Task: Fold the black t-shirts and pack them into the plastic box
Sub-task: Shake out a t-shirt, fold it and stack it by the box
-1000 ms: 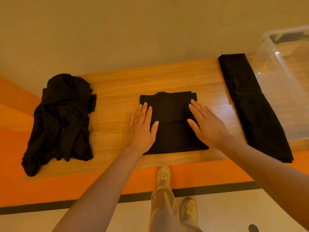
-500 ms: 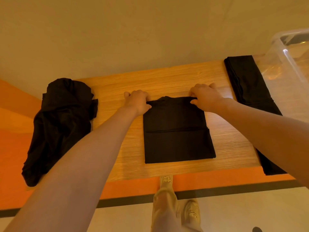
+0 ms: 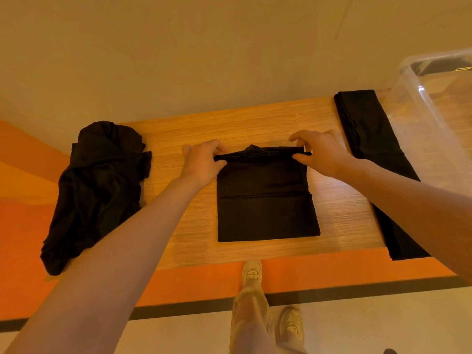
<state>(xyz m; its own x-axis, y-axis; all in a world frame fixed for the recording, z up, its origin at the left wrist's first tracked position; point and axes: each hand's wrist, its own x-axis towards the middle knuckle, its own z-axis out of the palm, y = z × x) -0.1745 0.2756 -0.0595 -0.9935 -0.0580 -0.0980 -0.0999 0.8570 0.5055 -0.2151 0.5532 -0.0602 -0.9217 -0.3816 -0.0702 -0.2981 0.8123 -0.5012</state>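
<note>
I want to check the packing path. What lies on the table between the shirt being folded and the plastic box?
In the head view, a long folded black shirt lies between the shirt being folded and the plastic box, beside the box wall.

Arms: mine were bare, no sleeves showing.
Hands (image 3: 201, 162): I wore no gloves or rings.
Trousers (image 3: 251, 318): my pair was beige.
Shoes (image 3: 252, 273): cream lace-up trainers.

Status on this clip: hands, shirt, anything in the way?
Left hand and right hand each pinch a far corner of the folded shirt, edge lifted. Plastic box at right. Nothing blocking.
</note>
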